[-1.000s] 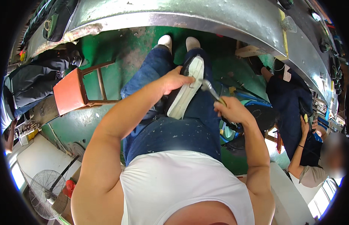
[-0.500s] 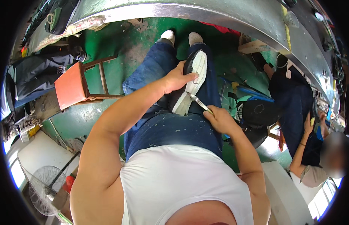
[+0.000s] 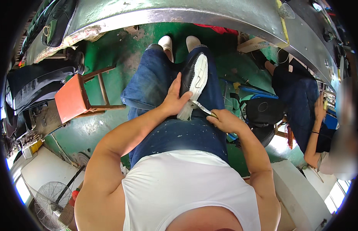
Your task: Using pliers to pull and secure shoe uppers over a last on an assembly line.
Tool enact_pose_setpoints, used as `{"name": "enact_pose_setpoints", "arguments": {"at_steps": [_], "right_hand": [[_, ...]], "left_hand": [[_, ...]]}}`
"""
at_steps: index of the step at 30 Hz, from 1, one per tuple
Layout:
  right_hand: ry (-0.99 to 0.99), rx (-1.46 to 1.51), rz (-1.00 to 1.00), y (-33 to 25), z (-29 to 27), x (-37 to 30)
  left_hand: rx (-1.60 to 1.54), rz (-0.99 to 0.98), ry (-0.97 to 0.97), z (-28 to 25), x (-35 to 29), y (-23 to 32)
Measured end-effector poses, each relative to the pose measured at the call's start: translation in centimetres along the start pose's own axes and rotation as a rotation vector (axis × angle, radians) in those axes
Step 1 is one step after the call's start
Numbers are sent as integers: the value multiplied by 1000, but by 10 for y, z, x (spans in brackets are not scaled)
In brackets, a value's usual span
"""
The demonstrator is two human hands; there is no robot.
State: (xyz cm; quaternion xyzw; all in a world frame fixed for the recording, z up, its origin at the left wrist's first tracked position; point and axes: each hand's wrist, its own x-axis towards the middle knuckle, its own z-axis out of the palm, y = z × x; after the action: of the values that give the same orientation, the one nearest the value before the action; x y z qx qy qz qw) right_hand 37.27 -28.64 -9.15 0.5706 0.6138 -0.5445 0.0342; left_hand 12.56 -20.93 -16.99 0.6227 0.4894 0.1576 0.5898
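A black shoe upper with a bare white underside (image 3: 199,77) lies bottom up across my lap, its rounded toe pointing away from me. My left hand (image 3: 175,96) grips it near the heel, thumb on the white underside and fingers along the black side. In my right hand (image 3: 224,120) is a curved silver metal hand tool (image 3: 202,108) with a brownish handle; its exact kind is unclear. The tool's head meets the shoe's heel part, close to my left thumb. A dark wavy line runs along the white underside.
A metal-edged workbench (image 3: 167,14) stands ahead. An orange stool (image 3: 72,98) is at left, with a person's dark-trousered legs (image 3: 48,79) beyond. A wire fan (image 3: 54,204) sits at lower left. At right are a black bag (image 3: 263,111) and a seated co-worker (image 3: 296,100).
My left hand has slid down the shoe toward the heel. The tool's head has moved nearer the heel too, with my right hand still around its handle.
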Motion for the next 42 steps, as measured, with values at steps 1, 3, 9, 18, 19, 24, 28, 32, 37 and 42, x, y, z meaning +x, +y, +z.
{"name": "enact_pose_setpoints", "arguments": {"at_steps": [1, 3, 9, 18, 19, 24, 28, 32, 37, 42], "right_hand": [[-142, 154, 53, 1, -5, 2], [-125, 285, -20, 6, -10, 3], [-193, 402, 192, -17, -35, -10], [251, 275, -17, -1, 23, 5], [291, 442, 15, 8, 29, 4], [265, 1012, 7, 34, 40, 11], [255, 966, 9, 50, 37, 13], [229, 949, 13, 54, 26, 24], [217, 1016, 39, 53, 8, 35], [122, 1063, 119, 45, -5, 39]], "left_hand": [[2, 2, -67, -5, -5, -8], [-101, -26, -150, -13, -18, -13], [-140, -123, -169, -15, -20, 11], [532, 204, -319, -37, -3, 15], [369, 133, -208, -34, 8, 19], [-192, -122, -134, -56, 68, 28], [-239, 10, -190, -134, 33, 118], [81, 261, -55, -241, 66, 240], [1288, 555, 588, -306, 235, 328], [1716, 607, 721, -348, 359, 282]]}}
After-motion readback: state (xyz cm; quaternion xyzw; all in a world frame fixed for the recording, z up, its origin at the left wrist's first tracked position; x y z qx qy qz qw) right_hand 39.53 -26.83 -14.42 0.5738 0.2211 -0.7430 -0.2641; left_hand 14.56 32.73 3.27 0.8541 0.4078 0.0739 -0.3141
